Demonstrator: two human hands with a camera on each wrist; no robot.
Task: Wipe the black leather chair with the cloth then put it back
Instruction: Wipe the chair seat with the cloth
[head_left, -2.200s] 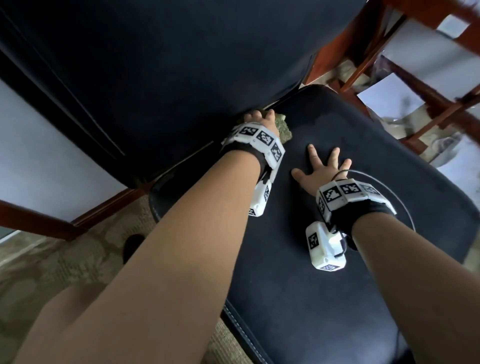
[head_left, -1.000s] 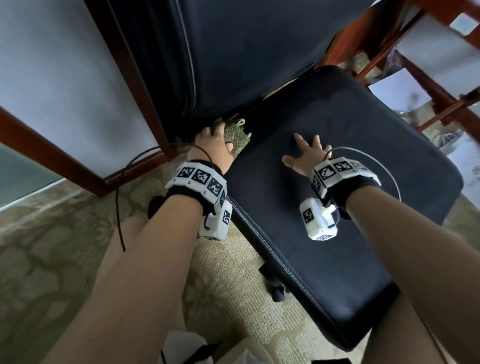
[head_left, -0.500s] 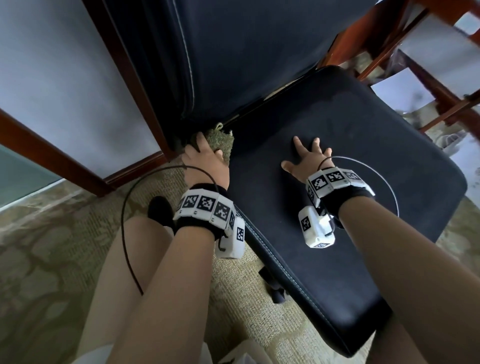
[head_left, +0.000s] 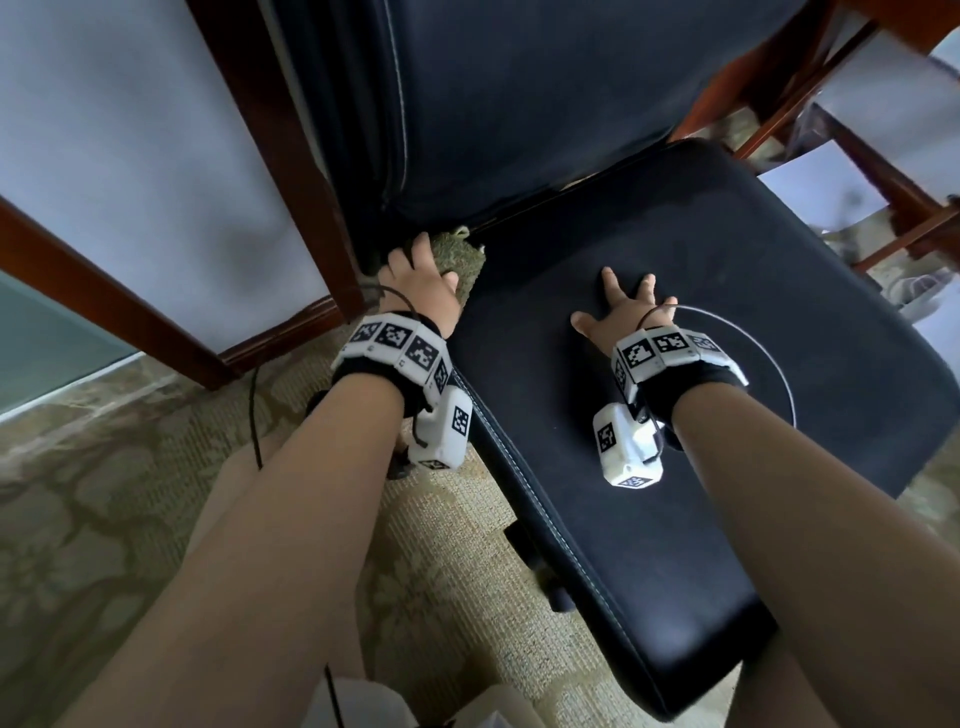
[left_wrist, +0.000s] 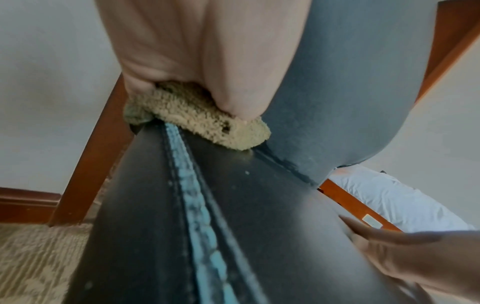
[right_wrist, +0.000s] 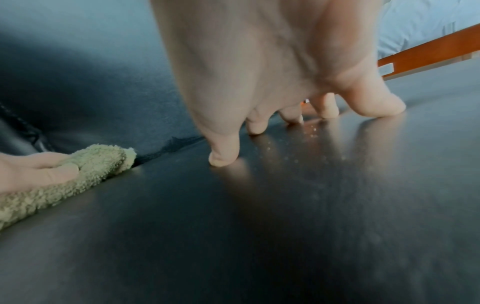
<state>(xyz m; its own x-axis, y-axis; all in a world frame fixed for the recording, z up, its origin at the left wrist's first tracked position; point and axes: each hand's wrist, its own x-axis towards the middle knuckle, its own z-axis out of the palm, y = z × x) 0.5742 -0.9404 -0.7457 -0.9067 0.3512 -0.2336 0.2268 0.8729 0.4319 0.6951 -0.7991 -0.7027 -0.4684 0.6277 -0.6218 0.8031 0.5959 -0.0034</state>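
Leftmost in the head view, grey wall (head_left: 156, 171) with a dark wooden post (head_left: 280, 156) crossing it, and patterned carpet (head_left: 104, 519) filling the lower left. Just right of the post, left hand (head_left: 422, 283) laid flat on the olive-green cloth (head_left: 460, 260), fingers fairly straight on top of it, pressing it onto the rear left corner of the black leather chair (head_left: 649, 467) where seat meets backrest. Seen from the left wrist camera, cloth (left_wrist: 197, 119) bunched under the left hand (left_wrist: 194, 53) at centre frame, lying on the stitched seat edge and touching the foot of the backrest. Seen from the right wrist camera, same cloth (right_wrist: 67, 174) at the left edge, tucked against the seam. Further right, near the middle of the head view, right hand (head_left: 626, 312) spread on the bare seat, well apart from the cloth, holding nothing; fingertips (right_wrist: 223, 160) planted on the glossy leather, palm lifted. White tracker bands with black squares on both wrists. At the far right, reddish wooden frame (head_left: 883, 171) and white bedding (head_left: 893, 98) behind the chair.
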